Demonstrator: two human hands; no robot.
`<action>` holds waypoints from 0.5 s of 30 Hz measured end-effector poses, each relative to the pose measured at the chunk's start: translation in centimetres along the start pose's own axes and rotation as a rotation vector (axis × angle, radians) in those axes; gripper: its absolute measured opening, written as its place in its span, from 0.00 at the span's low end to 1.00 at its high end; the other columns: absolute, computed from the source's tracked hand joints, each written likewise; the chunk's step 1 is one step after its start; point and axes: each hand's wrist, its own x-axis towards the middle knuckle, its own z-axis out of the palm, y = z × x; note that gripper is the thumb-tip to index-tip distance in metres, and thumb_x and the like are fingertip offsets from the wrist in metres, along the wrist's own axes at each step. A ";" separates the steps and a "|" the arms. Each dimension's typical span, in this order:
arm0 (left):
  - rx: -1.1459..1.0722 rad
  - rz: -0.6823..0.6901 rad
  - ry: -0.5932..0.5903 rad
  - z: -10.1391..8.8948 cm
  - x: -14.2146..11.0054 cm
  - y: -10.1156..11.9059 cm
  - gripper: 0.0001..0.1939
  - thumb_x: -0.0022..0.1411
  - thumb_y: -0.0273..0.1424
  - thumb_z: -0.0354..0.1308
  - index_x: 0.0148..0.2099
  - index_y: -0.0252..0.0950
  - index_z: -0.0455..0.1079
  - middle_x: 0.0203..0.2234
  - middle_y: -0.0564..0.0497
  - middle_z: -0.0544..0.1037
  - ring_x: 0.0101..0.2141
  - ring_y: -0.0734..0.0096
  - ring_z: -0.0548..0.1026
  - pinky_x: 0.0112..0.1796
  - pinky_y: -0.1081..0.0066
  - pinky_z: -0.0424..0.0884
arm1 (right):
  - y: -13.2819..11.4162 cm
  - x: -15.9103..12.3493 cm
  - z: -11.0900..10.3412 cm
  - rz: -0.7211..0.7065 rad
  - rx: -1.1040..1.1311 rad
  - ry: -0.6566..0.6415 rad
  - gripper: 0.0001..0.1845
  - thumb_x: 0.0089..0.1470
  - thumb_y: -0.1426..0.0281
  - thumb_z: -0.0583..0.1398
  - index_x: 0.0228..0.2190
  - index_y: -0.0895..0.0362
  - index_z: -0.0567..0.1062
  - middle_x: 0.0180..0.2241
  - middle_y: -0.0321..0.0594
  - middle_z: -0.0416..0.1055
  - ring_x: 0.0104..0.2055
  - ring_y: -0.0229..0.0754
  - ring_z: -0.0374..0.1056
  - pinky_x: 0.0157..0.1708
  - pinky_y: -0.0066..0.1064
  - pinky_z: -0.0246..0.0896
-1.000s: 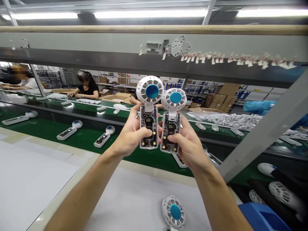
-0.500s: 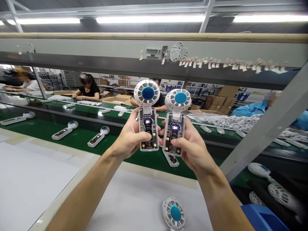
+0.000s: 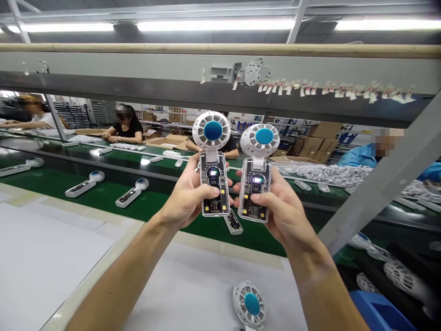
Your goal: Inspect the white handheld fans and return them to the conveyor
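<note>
In the head view, the left hand (image 3: 188, 197) was closed around the clear body of a small hand fan (image 3: 213, 170), thumb laid across its front near the lit button. The right hand (image 3: 279, 209) was closed the same way around a second hand fan (image 3: 257, 177), its thumb on the lower part of the body. Both fans were held up side by side, close together but apart, above the green conveyor belt (image 3: 151, 202) at the far edge of the white table (image 3: 193, 285).

Each fan stood upright, long axis running top to bottom, with the round white head and blue centre uppermost and the front face turned to the camera. The right one leaned slightly to the right.

They looked light and stiff, made of thin hard plastic; the smooth clear casing could be slippery, and the slotted head and the narrow neck under it seemed the weak parts. The flat body, gripped by its sides, looked the sound place to hold.

More fans lay flat on the belt (image 3: 132, 194); one (image 3: 233, 223) lay just below the held pair. Another fan's head (image 3: 248, 304) rested on the table near the bottom edge. Other people worked beyond the belt.
</note>
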 end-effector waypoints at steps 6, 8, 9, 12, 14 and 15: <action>-0.022 0.000 -0.009 -0.1 0.0 -0.3 0.37 0.52 0.21 0.64 0.60 0.39 0.51 0.36 0.51 0.78 0.28 0.63 0.82 0.28 0.68 0.79 | 0.2 0.1 -0.1 -0.040 0.000 0.001 0.38 0.49 0.74 0.64 0.60 0.47 0.64 0.46 0.39 0.74 0.38 0.42 0.76 0.31 0.30 0.77; -0.022 0.000 0.003 -0.1 0.0 -0.3 0.35 0.52 0.21 0.64 0.59 0.39 0.52 0.37 0.51 0.78 0.28 0.63 0.82 0.29 0.68 0.80 | 0.4 0.1 -0.1 -0.048 0.004 -0.003 0.36 0.50 0.74 0.64 0.60 0.46 0.64 0.45 0.38 0.74 0.36 0.40 0.75 0.32 0.30 0.77; -0.021 -0.002 0.009 -0.1 0.0 -0.3 0.35 0.52 0.22 0.64 0.59 0.39 0.53 0.37 0.51 0.78 0.28 0.63 0.82 0.30 0.67 0.80 | 0.5 0.1 -0.1 -0.050 0.005 -0.005 0.35 0.51 0.74 0.64 0.59 0.46 0.65 0.44 0.38 0.74 0.35 0.39 0.75 0.32 0.31 0.77; -0.017 0.003 0.031 0.1 -0.2 -0.3 0.34 0.52 0.22 0.64 0.58 0.40 0.54 0.37 0.51 0.78 0.28 0.63 0.82 0.31 0.65 0.81 | 0.6 0.1 0.1 -0.076 0.015 0.010 0.34 0.50 0.74 0.64 0.57 0.47 0.66 0.46 0.38 0.73 0.39 0.41 0.75 0.36 0.34 0.78; -0.008 0.017 0.031 0.1 -0.2 -0.5 0.35 0.51 0.24 0.66 0.57 0.41 0.55 0.37 0.51 0.78 0.28 0.62 0.82 0.30 0.65 0.81 | 0.4 0.1 0.5 -0.113 0.034 0.056 0.36 0.47 0.74 0.67 0.57 0.46 0.66 0.48 0.37 0.73 0.41 0.42 0.75 0.37 0.34 0.78; 0.006 0.043 0.043 0.2 -0.1 -0.6 0.34 0.51 0.25 0.67 0.57 0.41 0.56 0.38 0.51 0.78 0.28 0.63 0.81 0.29 0.65 0.80 | 0.3 0.1 0.6 -0.111 0.063 0.088 0.35 0.46 0.73 0.68 0.55 0.46 0.67 0.46 0.36 0.73 0.40 0.41 0.75 0.36 0.33 0.78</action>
